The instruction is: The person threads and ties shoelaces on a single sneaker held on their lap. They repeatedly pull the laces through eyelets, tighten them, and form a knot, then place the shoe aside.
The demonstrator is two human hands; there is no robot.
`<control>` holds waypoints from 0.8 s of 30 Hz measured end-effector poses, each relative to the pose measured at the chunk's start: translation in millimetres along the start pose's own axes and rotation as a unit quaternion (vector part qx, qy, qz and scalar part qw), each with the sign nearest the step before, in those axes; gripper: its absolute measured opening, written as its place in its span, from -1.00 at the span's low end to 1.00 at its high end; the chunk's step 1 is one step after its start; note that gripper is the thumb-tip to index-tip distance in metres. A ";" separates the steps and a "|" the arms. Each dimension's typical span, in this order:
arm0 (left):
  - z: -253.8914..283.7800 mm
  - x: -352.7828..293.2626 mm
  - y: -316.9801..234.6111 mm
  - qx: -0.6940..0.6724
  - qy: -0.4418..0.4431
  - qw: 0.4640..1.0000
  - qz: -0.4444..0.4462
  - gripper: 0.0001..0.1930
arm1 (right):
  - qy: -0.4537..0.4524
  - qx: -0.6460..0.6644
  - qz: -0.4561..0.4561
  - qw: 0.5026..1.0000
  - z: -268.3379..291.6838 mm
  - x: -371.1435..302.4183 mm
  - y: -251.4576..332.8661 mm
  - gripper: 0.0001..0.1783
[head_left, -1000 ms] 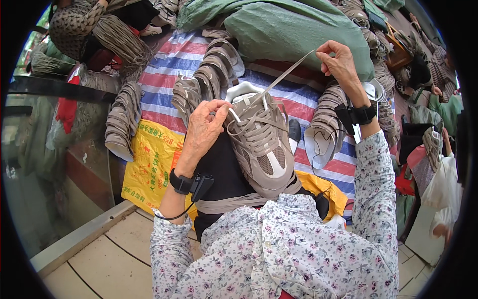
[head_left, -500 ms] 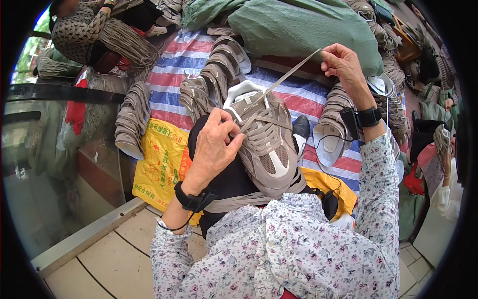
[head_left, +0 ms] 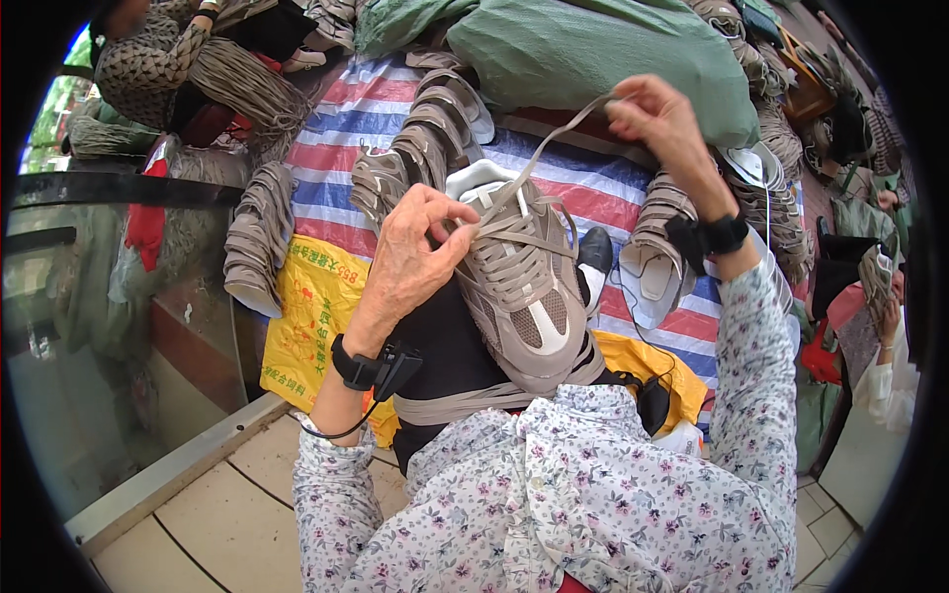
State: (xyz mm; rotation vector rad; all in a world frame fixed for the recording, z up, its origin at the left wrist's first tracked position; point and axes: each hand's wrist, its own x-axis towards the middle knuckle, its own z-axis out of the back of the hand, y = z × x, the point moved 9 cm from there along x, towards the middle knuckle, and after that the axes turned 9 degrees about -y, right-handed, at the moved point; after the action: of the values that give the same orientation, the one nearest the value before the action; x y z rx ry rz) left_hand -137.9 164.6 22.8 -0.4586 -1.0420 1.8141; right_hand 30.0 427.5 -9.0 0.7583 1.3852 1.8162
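A taupe sneaker (head_left: 531, 314) with a white tongue lining rests on my lap, toe toward me, its front laced in rows. My right hand (head_left: 660, 127) is raised beyond it to the right, pinching the end of a flat taupe shoelace (head_left: 550, 148) that runs slackly up from the shoe's collar. At the shoe's left side, my left hand (head_left: 420, 247) is closed, thumb and fingertips pressed together on lace by the upper eyelets. Just what lies between those fingertips is partly hidden. A bundle of taupe laces (head_left: 465, 401) lies across my thigh under the toe.
Nested rows of taupe shoe uppers (head_left: 259, 237) lie on a striped sheet (head_left: 341, 124). Green sacks (head_left: 603, 59) lie beyond. A yellow bag (head_left: 314, 331) is left of my leg, near a glass panel (head_left: 129, 326). Other people sit at far left and right, one holding a shoe (head_left: 876, 277).
My right hand has moved slightly up and left, and the lace has gone from taut to curved. My left hand has shifted a little up and left along the shoe.
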 end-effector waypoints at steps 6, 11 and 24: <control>-32.1 25.1 -12.0 0.013 -0.011 0.998 -0.065 -0.88 | 0.154 0.146 -0.103 0.972 -83.7 -82.1 -2.6 -0.83; -51.9 31.2 5.9 -0.031 0.032 0.999 0.002 -0.83 | 0.097 0.160 -0.133 0.973 -90.6 -94.7 -22.5 -0.84; -68.3 43.6 29.7 -0.067 0.128 0.986 0.087 -0.78 | 0.026 -0.018 0.168 0.985 -91.0 -114.9 37.1 -0.84</control>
State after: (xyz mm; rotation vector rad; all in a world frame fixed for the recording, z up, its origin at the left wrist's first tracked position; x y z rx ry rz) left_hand -127.7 228.5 -34.2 -0.8651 -0.9717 1.7850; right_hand 15.5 277.4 0.9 0.9788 1.3123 2.1268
